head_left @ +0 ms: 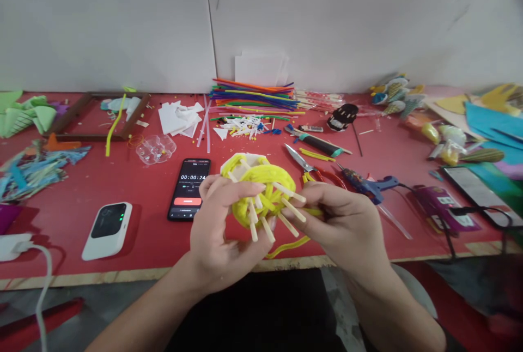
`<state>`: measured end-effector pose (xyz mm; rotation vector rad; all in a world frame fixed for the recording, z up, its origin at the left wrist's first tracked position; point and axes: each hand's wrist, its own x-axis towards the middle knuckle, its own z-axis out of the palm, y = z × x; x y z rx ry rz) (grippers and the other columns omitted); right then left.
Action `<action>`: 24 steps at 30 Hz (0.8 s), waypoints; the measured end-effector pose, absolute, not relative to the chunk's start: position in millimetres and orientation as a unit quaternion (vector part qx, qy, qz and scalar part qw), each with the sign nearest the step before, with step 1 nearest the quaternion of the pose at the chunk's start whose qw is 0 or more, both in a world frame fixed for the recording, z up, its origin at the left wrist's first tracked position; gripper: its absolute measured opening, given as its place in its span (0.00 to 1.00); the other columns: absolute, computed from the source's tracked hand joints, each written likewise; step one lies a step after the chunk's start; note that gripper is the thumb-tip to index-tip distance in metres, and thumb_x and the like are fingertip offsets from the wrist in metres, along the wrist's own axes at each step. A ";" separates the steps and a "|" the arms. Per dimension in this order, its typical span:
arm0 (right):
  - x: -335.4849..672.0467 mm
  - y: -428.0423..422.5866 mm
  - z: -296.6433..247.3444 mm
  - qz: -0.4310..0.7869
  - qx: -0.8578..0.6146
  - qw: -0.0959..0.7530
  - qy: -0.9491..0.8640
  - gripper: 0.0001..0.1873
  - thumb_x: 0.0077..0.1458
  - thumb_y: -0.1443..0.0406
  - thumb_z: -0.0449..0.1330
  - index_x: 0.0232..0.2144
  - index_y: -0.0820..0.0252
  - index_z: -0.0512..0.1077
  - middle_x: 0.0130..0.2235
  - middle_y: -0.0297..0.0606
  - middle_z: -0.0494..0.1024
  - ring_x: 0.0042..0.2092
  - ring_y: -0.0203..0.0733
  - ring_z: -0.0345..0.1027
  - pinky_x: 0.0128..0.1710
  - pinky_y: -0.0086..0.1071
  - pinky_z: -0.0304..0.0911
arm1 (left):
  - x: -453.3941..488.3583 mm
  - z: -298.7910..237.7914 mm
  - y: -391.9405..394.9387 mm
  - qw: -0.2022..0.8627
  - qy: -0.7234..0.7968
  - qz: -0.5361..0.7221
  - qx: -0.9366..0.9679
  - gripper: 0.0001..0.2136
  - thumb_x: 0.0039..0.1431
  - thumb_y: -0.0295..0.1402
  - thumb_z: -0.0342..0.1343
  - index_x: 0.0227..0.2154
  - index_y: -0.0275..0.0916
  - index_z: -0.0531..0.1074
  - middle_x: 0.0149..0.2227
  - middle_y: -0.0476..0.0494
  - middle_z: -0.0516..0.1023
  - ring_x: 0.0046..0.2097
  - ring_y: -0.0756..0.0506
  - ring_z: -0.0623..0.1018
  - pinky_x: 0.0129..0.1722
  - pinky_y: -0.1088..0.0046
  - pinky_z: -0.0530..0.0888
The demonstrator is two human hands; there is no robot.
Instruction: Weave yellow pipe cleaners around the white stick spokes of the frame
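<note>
Above the table's front edge I hold a small round basket woven from fuzzy yellow pipe cleaner, with several pale wooden sticks poking out of it towards me. A whitish flat base shows at its far side. My left hand is closed round the basket's left side, thumb on top. On the right, my right hand pinches the yellow pipe cleaner beside the stick ends; its fingertips are partly hidden. A loose yellow tail hangs below the basket.
A phone with a running timer and a white device lie left. Beyond are coloured pipe cleaners, scissors and a cutter. A blue glue gun with a cable lies right, near a purple box.
</note>
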<state>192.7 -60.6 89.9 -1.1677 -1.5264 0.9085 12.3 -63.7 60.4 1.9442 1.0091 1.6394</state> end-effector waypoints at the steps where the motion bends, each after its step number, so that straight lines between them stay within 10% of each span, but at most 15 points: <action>1: 192.4 -60.5 89.4 0.375 -0.482 0.488 -0.624 0.05 0.50 0.68 0.69 0.24 0.59 0.78 0.21 0.30 0.75 0.20 0.27 0.57 0.17 0.22 0.55 | 12.4 60.2 -63.4 0.201 0.361 0.588 0.695 0.26 0.49 0.21 0.62 0.50 0.48 0.67 0.33 0.47 0.74 0.36 0.41 0.74 0.40 0.55 0.70; 24: 191.9 -59.1 83.5 0.396 -0.493 0.486 -0.603 0.09 0.49 0.63 0.71 0.23 0.59 0.76 0.18 0.30 0.71 0.20 0.29 0.54 0.17 0.24 0.51 | 12.9 54.0 -65.0 0.248 0.361 0.606 0.664 0.27 0.47 0.21 0.64 0.50 0.49 0.69 0.34 0.48 0.74 0.37 0.43 0.75 0.39 0.59 0.73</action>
